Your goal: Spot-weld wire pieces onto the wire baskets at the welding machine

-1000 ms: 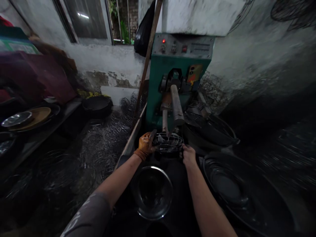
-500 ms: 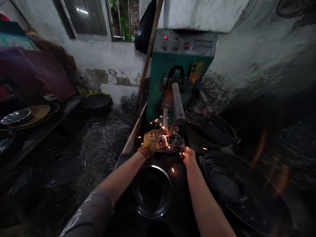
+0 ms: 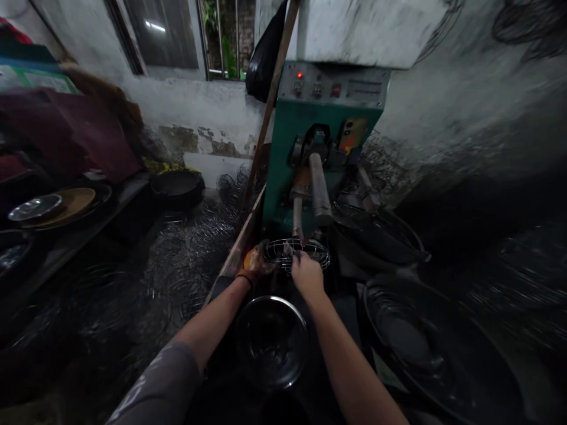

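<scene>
A round wire basket [image 3: 278, 260] sits below the electrodes of a green spot welder [image 3: 283, 139]. My left hand [image 3: 258, 261], in a soiled yellow-orange work glove, grips the basket's left rim. My bare right hand [image 3: 307, 273] is at the basket's front, close under the electrode tips, with its fingers curled closed. What those fingers pinch is hidden by the hand and the dim light. Nearer to me, between my forearms, stands a shiny metal bowl [image 3: 290, 381].
Wide dark pans [image 3: 460, 360] lie on the right, another [image 3: 411, 251] beside the welder. Tangled wire pieces [image 3: 177, 260] heap on the left floor. A wooden board [image 3: 239, 242] edges the work spot. Plates [image 3: 73, 206] rest on a bench at far left.
The welding sparks have stopped. My right hand has moved left from the basket's right rim to its front middle. My gloved left hand has shifted left, away from the electrodes, to the left rim.
</scene>
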Tool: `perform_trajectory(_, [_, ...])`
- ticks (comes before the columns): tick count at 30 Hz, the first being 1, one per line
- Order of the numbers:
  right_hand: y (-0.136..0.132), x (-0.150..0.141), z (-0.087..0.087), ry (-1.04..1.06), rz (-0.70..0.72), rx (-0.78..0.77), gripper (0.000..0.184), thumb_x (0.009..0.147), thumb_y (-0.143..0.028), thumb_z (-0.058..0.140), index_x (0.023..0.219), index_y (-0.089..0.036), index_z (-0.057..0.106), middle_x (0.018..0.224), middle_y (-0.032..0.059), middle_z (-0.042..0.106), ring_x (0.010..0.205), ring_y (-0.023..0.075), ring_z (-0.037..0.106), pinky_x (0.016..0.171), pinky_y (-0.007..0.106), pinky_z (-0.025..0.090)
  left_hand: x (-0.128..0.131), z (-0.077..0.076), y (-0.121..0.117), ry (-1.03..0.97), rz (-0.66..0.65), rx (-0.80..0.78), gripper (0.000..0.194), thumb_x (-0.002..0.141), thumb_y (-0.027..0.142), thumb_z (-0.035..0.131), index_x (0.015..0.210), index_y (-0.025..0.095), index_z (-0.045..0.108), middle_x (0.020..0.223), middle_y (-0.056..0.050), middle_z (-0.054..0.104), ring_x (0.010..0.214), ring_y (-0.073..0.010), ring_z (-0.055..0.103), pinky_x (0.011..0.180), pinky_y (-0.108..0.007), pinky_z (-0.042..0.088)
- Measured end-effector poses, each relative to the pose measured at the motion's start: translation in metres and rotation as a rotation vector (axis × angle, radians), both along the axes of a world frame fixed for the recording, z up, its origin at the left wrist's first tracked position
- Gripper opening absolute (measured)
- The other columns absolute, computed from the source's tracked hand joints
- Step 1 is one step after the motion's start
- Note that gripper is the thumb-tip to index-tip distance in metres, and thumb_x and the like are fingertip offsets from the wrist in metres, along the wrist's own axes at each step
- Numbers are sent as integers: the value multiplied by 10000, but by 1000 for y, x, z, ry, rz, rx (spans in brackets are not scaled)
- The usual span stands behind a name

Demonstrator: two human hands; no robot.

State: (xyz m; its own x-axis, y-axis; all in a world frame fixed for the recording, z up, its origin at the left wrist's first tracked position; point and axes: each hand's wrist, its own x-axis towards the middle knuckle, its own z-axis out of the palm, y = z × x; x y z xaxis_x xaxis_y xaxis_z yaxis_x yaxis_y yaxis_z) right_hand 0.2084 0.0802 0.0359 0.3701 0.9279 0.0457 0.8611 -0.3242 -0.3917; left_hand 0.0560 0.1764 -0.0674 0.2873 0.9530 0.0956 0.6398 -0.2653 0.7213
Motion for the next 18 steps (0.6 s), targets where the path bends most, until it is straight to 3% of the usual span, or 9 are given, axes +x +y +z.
perform_trajectory(4, [11, -15, 7, -80, -42, -109, 312, 1057, -225, 461, 1222, -101, 695, 936, 169, 779, 869, 271, 753, 741, 303, 500, -2, 12, -2, 39, -12, 84, 769, 728, 342, 824, 1442, 205, 575, 1368, -102, 696, 1240, -280, 669, 1086, -400, 536])
perform_trajectory(8, [8, 7, 2, -101, -116, -54, 289, 1059, -253, 472, 1085, -114, 724, 894, 171, 769, 834, 251, 745, 713, 280, 490, -2, 30, -6, 147, -51, 254, 757, 731, 371, 809, 1435, 186, 600, 1329, -125, 707, 1197, -320, 676, 1057, -439, 540])
perform_trajectory(12, [8, 25, -1, -110, -175, -63, 289, 1049, -265, 485, 1060, -123, 736, 896, 173, 763, 848, 262, 743, 716, 292, 496, 8, 45, -4, 253, -88, 301, 787, 733, 396, 802, 1455, 162, 591, 1324, -157, 699, 1184, -345, 673, 1044, -463, 539])
perform_trajectory(18, [9, 28, 4, -59, -199, -107, 292, 1059, -267, 492, 1150, -125, 730, 953, 186, 761, 892, 275, 749, 755, 309, 510, 19, 40, 0, 269, -114, 293, 803, 738, 394, 816, 1466, 157, 576, 1346, -149, 690, 1196, -331, 668, 1046, -438, 533])
